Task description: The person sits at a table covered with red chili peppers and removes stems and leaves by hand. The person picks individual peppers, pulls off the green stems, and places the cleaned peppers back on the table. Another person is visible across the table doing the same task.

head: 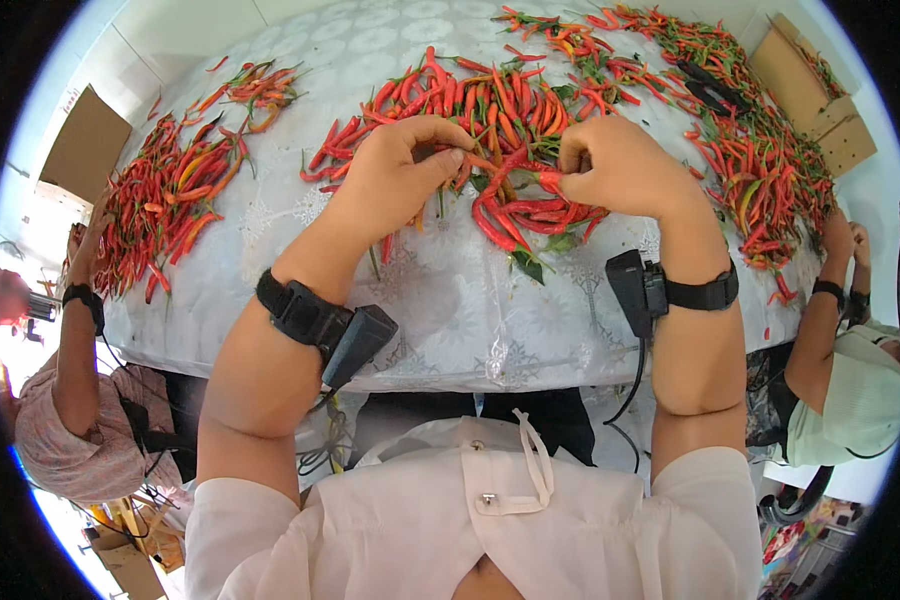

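Before me lies a heap of red chili peppers (510,105), many with green stems and a few orange ones among them. My left hand (412,161) is at the heap's near left side, thumb and index finger almost meeting beside an orange pepper (483,163). Whether that fingertip pinch holds a stem is hidden. On the right, the curled fingers of my right hand (619,165) grip a red chili pepper (550,182). Just below the hands, a smaller cluster of red peppers (540,214) lies with green leaves (527,266) at its near edge.
A patterned, pale tablecloth (435,322) covers the table. More chilies are piled at left (165,202) and right (772,172). Cardboard boxes (86,146) (802,82) stand beyond both piles. One person (97,420) sits at left, another (847,375) at right. Cabled devices are strapped to my forearms.
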`<state>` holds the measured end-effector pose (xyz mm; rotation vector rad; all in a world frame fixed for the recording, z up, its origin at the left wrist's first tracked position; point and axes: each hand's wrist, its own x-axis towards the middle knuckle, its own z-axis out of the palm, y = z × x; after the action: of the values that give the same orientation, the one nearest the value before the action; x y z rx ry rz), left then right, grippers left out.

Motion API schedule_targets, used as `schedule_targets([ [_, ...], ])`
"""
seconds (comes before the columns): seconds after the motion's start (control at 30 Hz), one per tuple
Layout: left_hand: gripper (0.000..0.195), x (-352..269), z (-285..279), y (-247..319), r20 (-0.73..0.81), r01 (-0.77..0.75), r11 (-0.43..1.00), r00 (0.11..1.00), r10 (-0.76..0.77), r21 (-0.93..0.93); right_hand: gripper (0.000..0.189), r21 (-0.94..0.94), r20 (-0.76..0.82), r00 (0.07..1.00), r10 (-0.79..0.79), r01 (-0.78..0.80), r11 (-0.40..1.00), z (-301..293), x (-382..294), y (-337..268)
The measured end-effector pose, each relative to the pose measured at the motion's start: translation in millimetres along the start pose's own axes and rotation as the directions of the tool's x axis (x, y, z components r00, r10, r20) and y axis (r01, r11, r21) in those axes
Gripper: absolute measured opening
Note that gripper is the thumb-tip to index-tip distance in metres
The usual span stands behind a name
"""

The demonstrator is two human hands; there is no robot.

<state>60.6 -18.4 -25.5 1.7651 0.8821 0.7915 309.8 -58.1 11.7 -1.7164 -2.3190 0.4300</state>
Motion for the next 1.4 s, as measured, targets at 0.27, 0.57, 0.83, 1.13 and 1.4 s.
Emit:
schedule_targets([
  [0.27, 0.017, 0.9, -1.5, 0.9, 0.041, 0.084, 0.843, 0.996, -0.074, -0.532, 0.013, 0.461, -0.208, 0.978, 0.016, 0.084, 0.883, -11.2, -2.2, 8.8],
  [0.57, 0.028, -0.3, 5.7, 2.1, 0.144, 0.212, 0.588, 0.976, -0.161, -0.781, 0.016, 0.805, -0.172, 0.984, -0.04, 0.164, 0.57, 18.7, 9.0, -18.0],
  [0.83, 0.018, -4.0, 11.9, 4.4, 0.176, 0.229, 0.582, 0.973, -0.147, -0.78, 0.013, 0.807, -0.143, 0.975, -0.171, 0.215, 0.55, 24.1, 8.9, -27.5],
  [1.13, 0.022, 1.0, 7.5, 5.0, -0.061, 0.136, 0.641, 0.96, -0.275, -0.755, 0.02, -0.078, -0.163, 0.984, -0.064, 0.052, 0.996, 20.3, 8.6, 0.1],
  [1.4, 0.024, 0.0, 14.4, 15.0, -0.012, 0.13, 0.539, 0.968, -0.252, -0.832, 0.018, 0.033, -0.162, 0.987, -0.024, 0.029, 0.999, 19.1, 10.6, 3.0],
])
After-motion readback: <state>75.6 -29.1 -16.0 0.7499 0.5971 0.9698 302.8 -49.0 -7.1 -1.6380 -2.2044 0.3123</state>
